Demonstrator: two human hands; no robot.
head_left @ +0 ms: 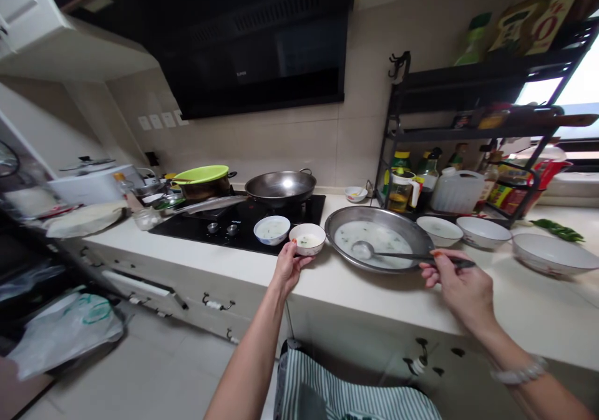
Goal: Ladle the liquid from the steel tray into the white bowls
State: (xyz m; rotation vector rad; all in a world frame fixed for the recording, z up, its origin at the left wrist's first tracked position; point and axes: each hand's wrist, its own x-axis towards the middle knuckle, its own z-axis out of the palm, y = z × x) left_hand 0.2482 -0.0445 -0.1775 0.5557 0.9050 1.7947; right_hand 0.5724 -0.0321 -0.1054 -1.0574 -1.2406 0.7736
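Note:
My left hand (291,266) grips a small bowl (307,239) by its near left rim, thumb on the edge and fingers beneath. Pale soup with green bits is in it. Close by on its left, another bowl (272,229) of the same soup sits at the cooktop's edge. My right hand (456,283) is closed around the dark handle of a ladle (364,251). The ladle's metal head rests in the white soup of a wide steel basin (334,243). Right of the basin stand a bowl with pale liquid (438,231) and a white bowl (484,233).
A wok (281,187) and a pot topped by a green basin (201,174) stand on the black cooktop (219,228). A larger bowl (555,254) and green peppers (556,229) lie far right. Behind the basin rises a black rack (397,134) with bottles.

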